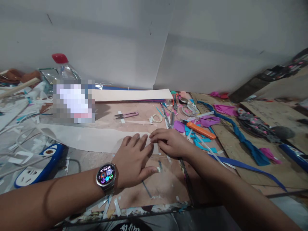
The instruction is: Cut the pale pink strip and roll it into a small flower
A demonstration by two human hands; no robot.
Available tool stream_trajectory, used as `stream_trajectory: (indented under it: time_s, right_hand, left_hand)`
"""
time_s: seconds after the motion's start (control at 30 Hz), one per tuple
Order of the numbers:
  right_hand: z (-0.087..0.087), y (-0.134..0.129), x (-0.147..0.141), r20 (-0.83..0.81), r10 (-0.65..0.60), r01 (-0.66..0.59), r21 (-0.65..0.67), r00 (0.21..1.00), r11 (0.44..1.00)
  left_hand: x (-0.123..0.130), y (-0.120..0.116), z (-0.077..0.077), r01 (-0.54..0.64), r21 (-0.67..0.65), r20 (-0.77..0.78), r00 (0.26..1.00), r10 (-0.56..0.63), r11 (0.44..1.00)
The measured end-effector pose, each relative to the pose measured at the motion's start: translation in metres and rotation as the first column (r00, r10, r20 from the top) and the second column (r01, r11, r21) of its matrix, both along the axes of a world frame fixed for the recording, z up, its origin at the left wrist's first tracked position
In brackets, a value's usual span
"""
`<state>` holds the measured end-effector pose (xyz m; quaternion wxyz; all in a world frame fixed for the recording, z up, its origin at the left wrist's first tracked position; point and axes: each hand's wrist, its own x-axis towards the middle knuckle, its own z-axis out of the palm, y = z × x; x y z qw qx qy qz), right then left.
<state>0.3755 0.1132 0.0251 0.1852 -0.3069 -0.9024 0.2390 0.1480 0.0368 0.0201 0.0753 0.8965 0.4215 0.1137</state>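
A long white strip (96, 138), like paper or thin fabric, lies across the work board. My left hand (132, 160), with a smartwatch on its wrist, rests flat near the strip's right end, fingers spread and thumb out on the board. Close beside those fingertips, my right hand (172, 141) is bent over the strip's end with its fingers drawn together. Whatever they pinch is hidden. Behind the hands lie small thread snips (126, 115) and a roll of tape (157, 118). An orange utility knife (201, 130) is just beyond my right wrist.
Blue power strip (40, 165) and cables crowd the left, with a red-capped bottle (68, 69) behind. A pale strip (132, 95) lies at the back. Coloured scraps (210, 121) and a twisted blue strip (240, 134) cover cardboard at right. The wall (108, 41) bounds the back.
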Motion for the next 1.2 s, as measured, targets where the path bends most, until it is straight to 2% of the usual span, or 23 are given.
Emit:
stream_trajectory:
  time_s: [0.27,0.67,1.2]
  right_hand:
    - [0.003,0.000,0.000,0.025,-0.127,0.129,-0.093,0.992,0.987]
    - [0.003,0.002,0.002,0.057,-0.129,0.132,-0.068,0.990,0.989]
    - [-0.002,0.005,0.006,0.021,-0.129,0.130,-0.122,0.991,0.984]
  left_hand:
    - [-0.001,0.001,-0.004,-0.029,0.035,0.042,0.999,0.027,0.999]
    - [-0.005,0.011,-0.002,-0.026,0.066,0.000,1.000,0.026,0.997]
    - [-0.005,0.010,-0.003,-0.031,0.080,-0.008,0.999,0.032,0.996]
